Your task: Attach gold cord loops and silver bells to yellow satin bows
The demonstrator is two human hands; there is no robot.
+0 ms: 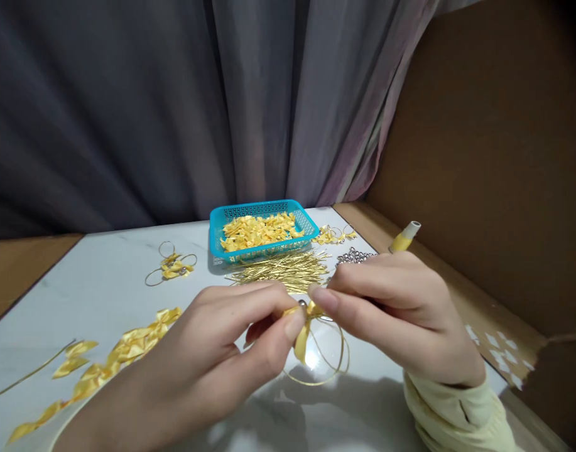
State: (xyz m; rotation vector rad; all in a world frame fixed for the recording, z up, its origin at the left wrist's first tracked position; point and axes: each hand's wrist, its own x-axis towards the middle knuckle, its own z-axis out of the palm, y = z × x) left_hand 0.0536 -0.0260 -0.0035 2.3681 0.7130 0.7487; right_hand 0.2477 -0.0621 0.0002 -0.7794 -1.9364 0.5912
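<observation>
My left hand [240, 339] is closed, with thumb and forefinger pinching one side of a yellow satin ribbon bow [301, 344]. On the bow's other side, the fingers of my right hand [391, 314] are closed in a pinch. A small silver bead [303, 304] sits at the bow between the fingertips. From the bow a loop of thin gold cord [348, 358] hangs down over the white table. Behind my right hand a yellow tube with a white tip [405, 237] sticks up at a tilt; its lower part is hidden, and I cannot tell whether the hand holds it.
A blue basket [217, 242] of yellow bows stands at the back. Before it lies a pile of gold cords [282, 271], with silver beads [354, 256] to the right. Looped bows [177, 267] and loose ribbon bows [137, 342] lie left. A brown panel [495, 157] stands right.
</observation>
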